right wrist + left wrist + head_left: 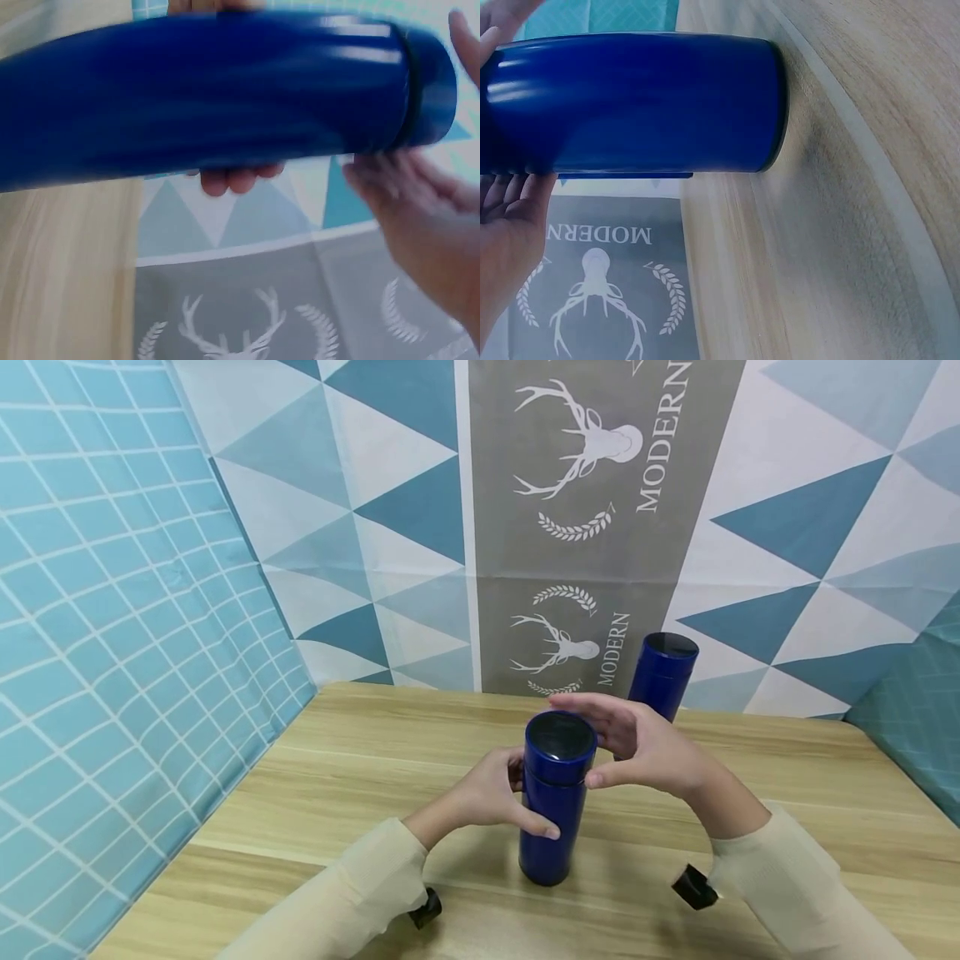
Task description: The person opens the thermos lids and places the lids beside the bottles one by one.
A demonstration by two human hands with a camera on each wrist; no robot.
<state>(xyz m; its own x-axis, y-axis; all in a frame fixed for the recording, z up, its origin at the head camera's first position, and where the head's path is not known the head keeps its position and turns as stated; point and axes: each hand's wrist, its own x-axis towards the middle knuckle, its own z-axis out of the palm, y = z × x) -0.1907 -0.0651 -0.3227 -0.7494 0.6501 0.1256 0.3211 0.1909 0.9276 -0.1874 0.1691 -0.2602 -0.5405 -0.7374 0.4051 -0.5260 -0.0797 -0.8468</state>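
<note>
A dark blue cylindrical bottle (551, 827) with a glossy black lid top (561, 737) stands nearly upright over the table. My left hand (491, 789) grips its body from the left, thumb across the near side. Around the lid, on the right, my right hand (645, 747) arches with its fingers spread and its thumb close to the lid's edge. In the right wrist view, the bottle (225, 94) lies across the picture, with left-hand fingertips (232, 181) showing below it. Whether its base touches the table cannot be told from the left wrist view.
Behind my right hand stands a second blue bottle (660, 681), partly hidden by that hand. The wood-grain table (337, 793) meets a patterned wall covering (405, 527) at the back. Blue checked cloth (112, 635) hangs on the left side.
</note>
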